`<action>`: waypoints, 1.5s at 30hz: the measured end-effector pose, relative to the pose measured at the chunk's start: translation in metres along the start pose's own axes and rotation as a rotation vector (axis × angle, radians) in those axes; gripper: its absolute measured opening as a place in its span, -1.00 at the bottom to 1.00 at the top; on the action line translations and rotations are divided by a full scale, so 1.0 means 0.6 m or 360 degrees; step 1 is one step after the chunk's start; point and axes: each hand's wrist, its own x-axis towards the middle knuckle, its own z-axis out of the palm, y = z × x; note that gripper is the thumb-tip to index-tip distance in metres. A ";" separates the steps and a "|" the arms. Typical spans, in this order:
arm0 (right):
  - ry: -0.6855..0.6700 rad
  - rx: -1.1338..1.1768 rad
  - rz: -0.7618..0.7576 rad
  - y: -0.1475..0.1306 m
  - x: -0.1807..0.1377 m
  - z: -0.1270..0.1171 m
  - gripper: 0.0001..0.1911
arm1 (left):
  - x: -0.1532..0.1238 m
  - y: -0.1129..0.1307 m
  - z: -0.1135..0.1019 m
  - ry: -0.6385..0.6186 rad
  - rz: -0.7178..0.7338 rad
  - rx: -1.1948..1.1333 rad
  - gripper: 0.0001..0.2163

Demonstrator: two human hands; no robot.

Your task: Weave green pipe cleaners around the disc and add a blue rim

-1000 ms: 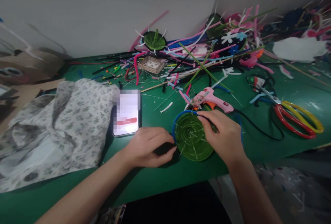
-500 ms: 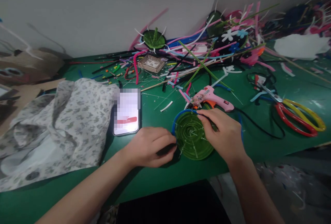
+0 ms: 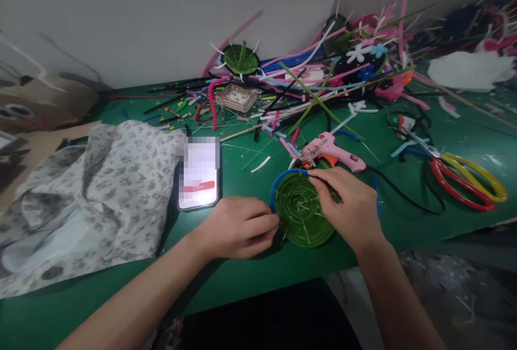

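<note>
A flat disc of coiled green pipe cleaner [image 3: 301,229], crossed by whitish glue strands, lies on the green table in front of me. Along its upper left rim runs a blue pipe cleaner [image 3: 276,186]. My left hand [image 3: 244,229] is closed at the disc's left edge, its fingertips on the blue strip where it meets them. At the top of the rim, my right hand [image 3: 349,204] pinches the blue pipe cleaner between thumb and forefinger and covers the disc's right side. More blue shows beyond that hand. A pink glue gun [image 3: 339,155] lies just behind the disc.
Left of the disc are a phone [image 3: 200,172] with a lit screen and a patterned cloth [image 3: 133,188]. Scissors [image 3: 460,177] with red and yellow handles lie at right, near the glue gun's black cord [image 3: 407,199]. Pipe cleaners [image 3: 291,83] are heaped along the wall.
The fingers of my left hand have shifted slightly at the disc's left edge. My right hand keeps its pinch at the top of the rim.
</note>
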 end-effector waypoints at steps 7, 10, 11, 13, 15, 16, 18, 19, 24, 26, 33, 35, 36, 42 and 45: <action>0.0005 -0.0013 -0.0004 0.000 -0.001 -0.003 -0.82 | 0.000 -0.002 0.001 -0.0033 0.0004 0.0012 -0.93; 0.0004 -0.0017 0.0001 0.000 0.001 -0.003 -0.82 | 0.000 -0.003 0.003 -0.0042 0.0002 0.0008 -0.93; 0.0001 -0.0019 -0.0002 0.000 0.001 -0.002 -0.82 | 0.001 -0.002 0.003 -0.0045 0.0001 0.0007 -0.93; -0.0003 -0.0022 -0.0009 0.000 0.001 -0.002 -0.82 | 0.001 -0.002 0.003 -0.0050 -0.0001 0.0007 -0.93; 0.0001 -0.0022 -0.0010 0.000 0.001 -0.002 -0.82 | 0.000 -0.001 0.003 -0.0057 0.0000 0.0008 -0.93; 0.0003 -0.0022 -0.0008 0.000 0.001 -0.002 -0.82 | 0.000 -0.001 0.003 -0.0062 0.0000 0.0011 -0.93; 0.0004 -0.0018 -0.0002 0.000 0.000 -0.002 -0.82 | -0.001 -0.001 0.002 -0.0078 0.0002 0.0023 -0.94; 0.0001 -0.0015 0.0002 0.000 0.000 -0.002 -0.82 | -0.001 -0.001 0.001 -0.0086 0.0005 0.0031 -0.94; -0.0010 -0.0003 0.0009 0.001 -0.001 -0.002 -0.82 | -0.002 -0.003 0.002 -0.0073 -0.0001 -0.0016 -0.94; -0.0010 -0.0010 0.0005 0.002 -0.001 -0.002 -0.82 | -0.001 -0.002 0.003 -0.0032 -0.0047 -0.0113 -0.94; -0.0009 -0.0020 0.0011 0.003 -0.001 -0.001 -0.82 | 0.000 0.004 0.001 0.0060 -0.0394 -0.0344 -0.93; -0.0010 -0.0021 0.0011 0.003 -0.001 -0.001 -0.82 | 0.001 0.004 0.001 0.0024 -0.0343 -0.0289 -0.94; -0.0010 -0.0019 0.0011 0.002 -0.001 -0.001 -0.82 | 0.001 0.004 0.001 -0.0006 -0.0297 -0.0249 -0.96; -0.0003 -0.0012 0.0009 0.003 -0.002 -0.001 -0.81 | 0.005 0.006 0.001 -0.0177 -0.0131 -0.0007 -0.91; -0.0008 -0.0016 0.0013 0.003 -0.002 -0.001 -0.81 | 0.007 0.007 -0.001 -0.0215 -0.0128 0.0039 -0.87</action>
